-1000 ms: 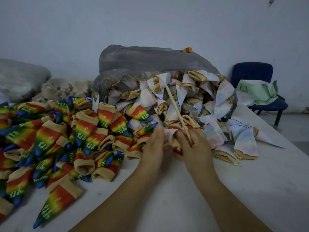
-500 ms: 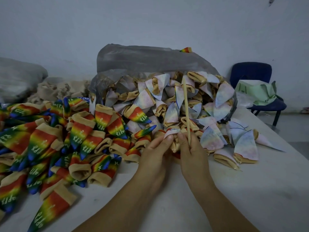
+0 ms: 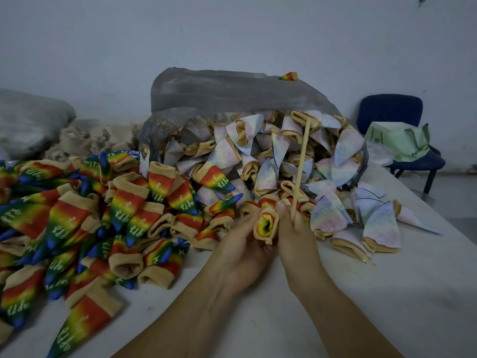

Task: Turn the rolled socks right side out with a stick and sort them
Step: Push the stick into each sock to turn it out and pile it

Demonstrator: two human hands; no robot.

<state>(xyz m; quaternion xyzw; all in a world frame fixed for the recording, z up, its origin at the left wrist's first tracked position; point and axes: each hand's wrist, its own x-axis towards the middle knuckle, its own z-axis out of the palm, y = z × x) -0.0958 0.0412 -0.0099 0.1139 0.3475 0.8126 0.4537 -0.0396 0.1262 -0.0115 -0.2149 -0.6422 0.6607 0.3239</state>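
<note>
Over the last half second the thin pale wooden stick [image 3: 300, 166] has swung from upright to lean toward 1 o'clock. The tan-cuffed rolled sock [image 3: 265, 224] has turned so that its open mouth faces the camera, with rainbow colours showing inside. The left hand [image 3: 240, 246] grips the sock from its 9 o'clock side. The right hand [image 3: 296, 236] pinches the stick's lower end, its thumb pressed to the cuff at 3 o'clock. The sock is held between both hands just above the white counter [image 3: 387, 293], at 6 o'clock of the pale inside-out socks [image 3: 258, 153] spilling from the grey plastic bag [image 3: 219, 91]. The visible colour suggests the turning is nearly done. The heap of rainbow socks [image 3: 77, 215] at 9 o'clock looks like its destination.
</note>
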